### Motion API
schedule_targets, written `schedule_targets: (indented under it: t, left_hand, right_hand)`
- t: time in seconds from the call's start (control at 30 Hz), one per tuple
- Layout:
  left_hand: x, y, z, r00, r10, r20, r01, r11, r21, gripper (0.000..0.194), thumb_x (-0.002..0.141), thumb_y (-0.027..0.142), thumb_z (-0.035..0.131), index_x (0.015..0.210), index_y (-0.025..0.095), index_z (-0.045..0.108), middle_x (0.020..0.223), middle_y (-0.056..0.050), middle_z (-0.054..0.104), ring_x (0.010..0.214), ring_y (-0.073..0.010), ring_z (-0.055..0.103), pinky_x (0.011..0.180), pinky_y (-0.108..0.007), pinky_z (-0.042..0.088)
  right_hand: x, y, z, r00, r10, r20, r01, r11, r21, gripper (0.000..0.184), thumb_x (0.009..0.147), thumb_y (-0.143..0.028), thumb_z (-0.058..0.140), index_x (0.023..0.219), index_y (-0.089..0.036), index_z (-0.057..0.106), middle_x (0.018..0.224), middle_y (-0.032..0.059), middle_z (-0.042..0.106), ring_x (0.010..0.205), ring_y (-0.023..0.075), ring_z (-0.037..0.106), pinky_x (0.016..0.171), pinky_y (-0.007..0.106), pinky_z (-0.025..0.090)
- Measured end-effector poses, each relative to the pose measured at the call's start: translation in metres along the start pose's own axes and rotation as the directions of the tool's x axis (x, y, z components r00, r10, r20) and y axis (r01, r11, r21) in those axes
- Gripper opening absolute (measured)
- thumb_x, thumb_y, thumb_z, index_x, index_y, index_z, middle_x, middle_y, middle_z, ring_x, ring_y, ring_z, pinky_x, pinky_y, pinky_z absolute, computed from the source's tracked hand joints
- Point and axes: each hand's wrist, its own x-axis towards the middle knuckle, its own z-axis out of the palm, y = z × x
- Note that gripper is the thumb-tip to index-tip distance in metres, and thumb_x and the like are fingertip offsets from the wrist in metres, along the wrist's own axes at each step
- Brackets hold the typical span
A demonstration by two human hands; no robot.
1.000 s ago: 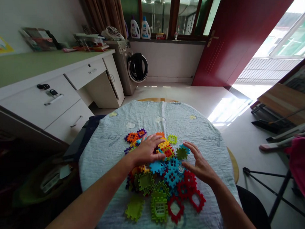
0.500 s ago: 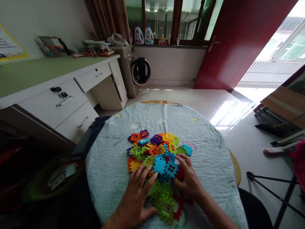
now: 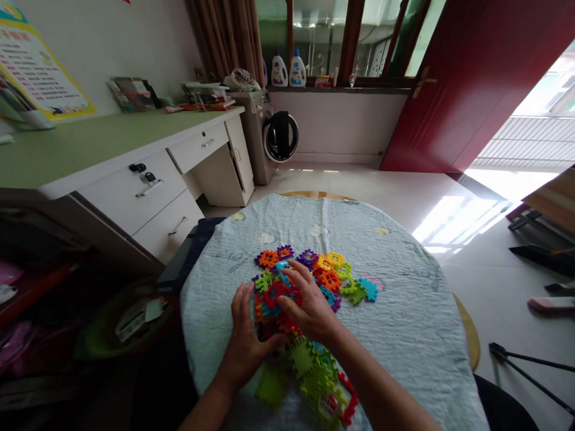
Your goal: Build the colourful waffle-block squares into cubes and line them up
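A heap of flat plastic interlocking tiles (image 3: 327,278) in orange, purple, yellow, blue, green and red lies on a round table under a pale blue quilted cloth (image 3: 404,312). My left hand (image 3: 244,339) rests flat on the heap's left side, fingers stretched out. My right hand (image 3: 307,303) lies across the middle of the heap, fingers spread over red and blue tiles. Green and red tiles (image 3: 316,381) sit nearest me, under my right forearm.
A white desk with drawers (image 3: 145,183) and a green top stands at the left. A washing machine (image 3: 273,134) is at the back by the window. A dark red door (image 3: 466,71) stands at the right. A dark stand's legs (image 3: 538,370) stretch out at the lower right.
Both hands have slid left across the heap; my right hand moved from the right side to the middle. The tiles are bunched closer together. The view has shifted left.
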Motion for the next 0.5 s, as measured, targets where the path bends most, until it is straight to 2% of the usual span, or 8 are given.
schedule_targets:
  t: [0.07,0.13,0.23,0.3,0.4,0.5]
  left_hand:
    - [0.008,-0.006,-0.001,0.999,-0.032,-0.005,0.032,0.999,0.003,0.099,0.069,0.058,0.071,0.146,0.024,0.020,0.154,-0.017,0.014,0.144,-0.0361,0.018,0.113,-0.059,0.028]
    - [0.015,-0.011,0.002,0.999,-0.048,0.011,0.048,0.999,-0.001,0.089,0.072,0.056,0.069,0.143,0.024,0.027,0.153,-0.015,0.015,0.143,-0.0345,0.021,0.113,-0.056,0.030]
    - [0.024,-0.013,0.011,0.999,-0.028,0.033,0.029,0.999,-0.022,0.084,0.074,0.054,0.068,0.142,0.023,0.029,0.151,-0.015,0.020,0.142,-0.0331,0.025,0.113,-0.055,0.031]
    - [0.029,-0.010,0.019,0.998,0.013,0.062,-0.011,0.999,-0.046,0.083,0.076,0.052,0.067,0.143,0.023,0.028,0.150,-0.015,0.023,0.141,-0.0323,0.026,0.114,-0.055,0.030]
    - [0.035,-0.005,0.025,0.984,0.095,0.148,-0.081,0.992,-0.100,0.075,0.079,0.048,0.064,0.143,0.024,0.032,0.149,-0.014,0.028,0.140,-0.0303,0.030,0.114,-0.052,0.030]
    - [0.047,-0.007,0.023,0.957,0.145,0.251,-0.119,0.986,-0.118,0.066,0.081,0.050,0.062,0.138,0.024,0.042,0.148,-0.013,0.034,0.138,-0.0295,0.034,0.114,-0.050,0.030]
  right_hand:
    - [0.015,0.012,-0.010,1.000,-0.005,-0.013,0.004,0.999,-0.041,0.032,0.092,-0.033,0.049,0.121,-0.025,0.060,0.132,0.0086,0.054,0.123,0.0203,0.051,0.105,0.039,0.040]
    - [0.028,0.029,-0.019,0.999,0.030,-0.018,-0.032,0.986,-0.165,0.028,0.093,-0.032,0.047,0.114,-0.023,0.064,0.124,0.0090,0.059,0.117,0.0201,0.053,0.104,0.039,0.039]
    - [0.031,0.052,-0.027,0.989,0.105,0.106,-0.060,0.929,-0.364,0.029,0.089,-0.035,0.055,0.114,-0.024,0.065,0.121,0.0084,0.062,0.117,0.0241,0.052,0.104,0.044,0.036]
    - [0.021,0.060,-0.031,0.978,0.133,0.163,-0.049,0.898,-0.437,0.031,0.088,-0.035,0.057,0.117,-0.025,0.063,0.120,0.0071,0.063,0.118,0.0254,0.051,0.104,0.045,0.034]
    - [-0.006,0.063,-0.043,0.980,0.123,0.157,-0.033,0.875,-0.483,0.032,0.086,-0.029,0.057,0.117,-0.025,0.061,0.123,0.0063,0.061,0.117,0.0252,0.050,0.103,0.045,0.032]
    - [-0.033,0.064,-0.064,0.985,0.100,0.143,-0.020,0.878,-0.479,0.028,0.081,-0.024,0.058,0.109,-0.025,0.064,0.119,0.0061,0.063,0.110,0.0239,0.054,0.099,0.043,0.035]
